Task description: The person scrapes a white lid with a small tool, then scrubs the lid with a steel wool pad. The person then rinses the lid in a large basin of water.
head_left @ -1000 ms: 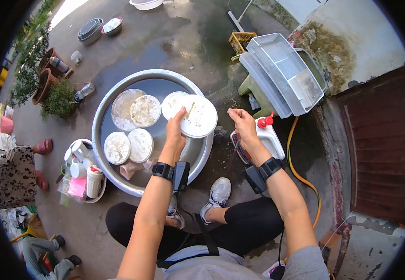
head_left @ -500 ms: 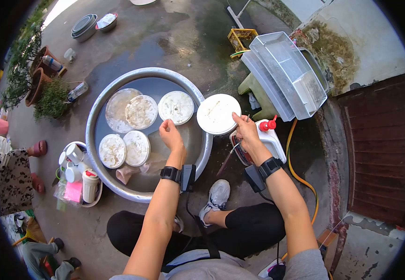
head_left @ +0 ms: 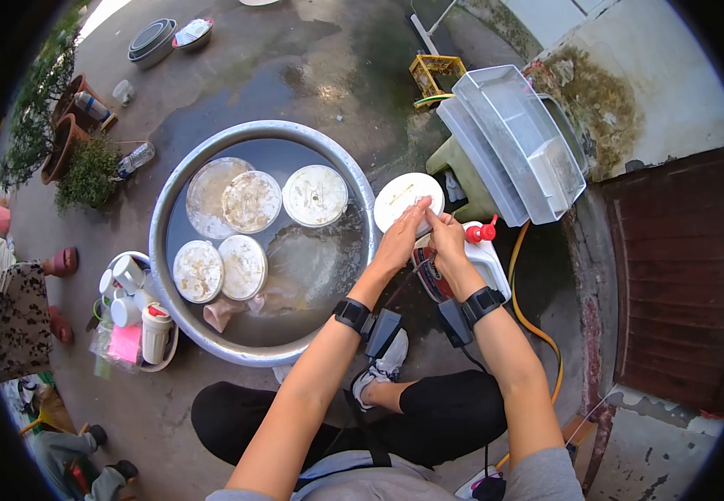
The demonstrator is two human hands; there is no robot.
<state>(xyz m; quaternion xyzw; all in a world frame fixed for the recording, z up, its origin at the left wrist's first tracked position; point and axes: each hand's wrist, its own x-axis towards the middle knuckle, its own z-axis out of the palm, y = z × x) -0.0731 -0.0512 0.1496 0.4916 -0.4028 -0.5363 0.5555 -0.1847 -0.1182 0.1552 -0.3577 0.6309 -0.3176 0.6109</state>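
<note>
A white round lid (head_left: pixel 402 195) is held up just outside the right rim of the large metal basin (head_left: pixel 170 179). My right hand (head_left: pixel 445 242) grips its lower right edge. My left hand (head_left: pixel 402 237) lies against the lid's lower face, fingers stretched out beside my right hand. In the basin's water are several stained white round lids, one (head_left: pixel 315 195) near the right side and one (head_left: pixel 243 265) lower down. A pinkish cloth (head_left: pixel 225 314) rests at the basin's bottom edge.
Right of the lid stand a white jug with a red pump (head_left: pixel 480 232), clear plastic bins (head_left: pixel 512 134) on a green stool (head_left: pixel 470 188), and a yellow hose (head_left: pixel 529 321). A tub of cups (head_left: pixel 158 364) is left of the basin. Other people's legs show at far left.
The lid and my right hand have shifted slightly right and down. My left hand has moved right from over the basin onto the lid. The water below now shows ripples.
</note>
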